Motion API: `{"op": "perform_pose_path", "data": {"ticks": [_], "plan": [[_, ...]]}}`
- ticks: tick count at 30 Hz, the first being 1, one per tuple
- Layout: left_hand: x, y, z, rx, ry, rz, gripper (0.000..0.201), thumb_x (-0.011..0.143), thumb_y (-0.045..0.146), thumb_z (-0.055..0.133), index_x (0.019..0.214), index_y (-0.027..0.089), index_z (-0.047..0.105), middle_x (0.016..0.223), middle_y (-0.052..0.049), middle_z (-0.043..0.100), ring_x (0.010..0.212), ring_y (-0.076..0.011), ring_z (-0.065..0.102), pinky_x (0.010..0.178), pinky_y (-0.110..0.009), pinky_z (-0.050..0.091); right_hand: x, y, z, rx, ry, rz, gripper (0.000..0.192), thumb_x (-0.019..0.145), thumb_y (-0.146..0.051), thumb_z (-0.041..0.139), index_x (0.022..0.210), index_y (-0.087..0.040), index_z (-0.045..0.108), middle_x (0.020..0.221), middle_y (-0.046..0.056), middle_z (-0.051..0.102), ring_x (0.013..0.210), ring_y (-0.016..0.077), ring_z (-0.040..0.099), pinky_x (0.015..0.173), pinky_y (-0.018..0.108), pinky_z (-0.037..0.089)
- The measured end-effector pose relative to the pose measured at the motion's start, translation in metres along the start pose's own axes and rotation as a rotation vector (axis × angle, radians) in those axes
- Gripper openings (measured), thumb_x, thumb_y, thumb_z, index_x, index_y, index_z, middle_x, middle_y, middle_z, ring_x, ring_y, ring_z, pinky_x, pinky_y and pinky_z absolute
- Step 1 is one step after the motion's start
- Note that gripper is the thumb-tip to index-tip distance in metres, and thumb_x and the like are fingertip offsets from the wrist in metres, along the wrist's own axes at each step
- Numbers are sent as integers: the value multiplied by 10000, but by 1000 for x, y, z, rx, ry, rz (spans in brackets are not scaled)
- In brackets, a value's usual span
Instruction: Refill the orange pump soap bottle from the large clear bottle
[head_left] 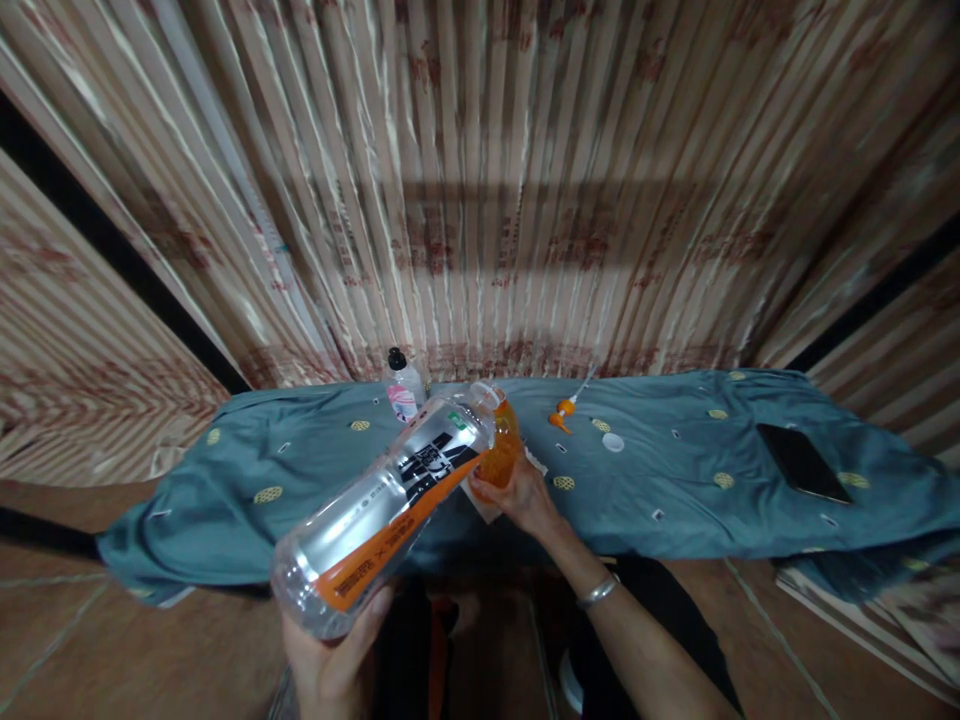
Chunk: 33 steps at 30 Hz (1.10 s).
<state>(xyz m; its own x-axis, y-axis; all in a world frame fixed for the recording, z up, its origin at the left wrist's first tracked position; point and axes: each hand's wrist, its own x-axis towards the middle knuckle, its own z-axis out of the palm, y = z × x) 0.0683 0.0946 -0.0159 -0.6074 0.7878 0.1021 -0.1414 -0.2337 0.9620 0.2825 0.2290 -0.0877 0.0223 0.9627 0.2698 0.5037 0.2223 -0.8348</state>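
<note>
Clock directions are taken from the small bottle in the right hand. Nearest, at seven o'clock, the left hand (326,650) is wrapped round the base of a large clear plastic bottle with a silver, black and orange label (390,510). That bottle is held tilted above the cloth, its neck pointing toward one o'clock and reaching the top of the small bottle; whether the two mouths touch I cannot tell.

At five o'clock a silver metal bracelet (598,592) circles the right wrist. The right hand (521,490) grasps the small translucent orange bottle (504,445) by its side, over a table draped in teal cloth with yellow pineapple prints (630,515).

At three o'clock, well apart, lies a flat black rectangular slab (802,463); nearer on that line is a white round disc (613,442). At two o'clock an orange pump head with a clear tube (564,412) lies on its side. At ten o'clock stands a whitish bottle with a pink label and black cap (403,387). Farthest, at twelve, hangs a beige pleated curtain with reddish print (510,200).
</note>
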Motion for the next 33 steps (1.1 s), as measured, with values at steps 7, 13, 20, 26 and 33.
{"op": "perform_pose_path", "data": {"ticks": [7, 13, 20, 26, 33], "plan": [[4, -6, -4, -7, -9, 12, 987, 579, 389, 1012, 1452, 195, 594, 1240, -104, 718, 1017, -246, 727, 1031, -402, 590, 1, 1, -3, 21, -36, 10, 1075, 758, -420, 882, 1647, -203, 318, 1438, 180, 714, 1329, 374, 703, 1125, 572, 574], [5, -8, -7, -14, -23, -13, 972, 601, 382, 1013, 1468, 227, 602, 1296, -104, 717, 1050, -236, 718, 974, -339, 602, 5, -3, -10, 18, -13, 15, 1122, 739, -423, 907, 1656, -184, 307, 1409, 189, 734, 1313, 382, 714, 1108, 550, 585], [2, -4, -3, -29, -15, 1, 988, 600, 369, 1013, 1474, 189, 587, 1259, -106, 708, 1037, -244, 722, 1172, -481, 500, 4, -9, -11, -11, -21, -43, 912, 755, -374, 890, 1559, -265, 475, 1370, 110, 759, 1278, 352, 730, 1096, 536, 596], [1, 2, -2, 45, -12, 15, 995, 582, 411, 1008, 1458, 204, 583, 1319, -124, 697, 1073, -285, 731, 1108, -490, 553, 4, -12, -11, -13, -39, -9, 789, 806, -361, 852, 1514, -245, 524, 1310, 126, 778, 1197, 337, 765, 1050, 517, 619], [-1, 5, 1, 49, -2, 2, 1006, 541, 417, 1022, 1430, 207, 599, 1154, -88, 737, 939, -277, 743, 987, -480, 614, 2, -8, -4, -15, 12, -7, 849, 789, -376, 859, 1541, -260, 483, 1305, 114, 777, 1192, 341, 768, 1050, 536, 627]]}}
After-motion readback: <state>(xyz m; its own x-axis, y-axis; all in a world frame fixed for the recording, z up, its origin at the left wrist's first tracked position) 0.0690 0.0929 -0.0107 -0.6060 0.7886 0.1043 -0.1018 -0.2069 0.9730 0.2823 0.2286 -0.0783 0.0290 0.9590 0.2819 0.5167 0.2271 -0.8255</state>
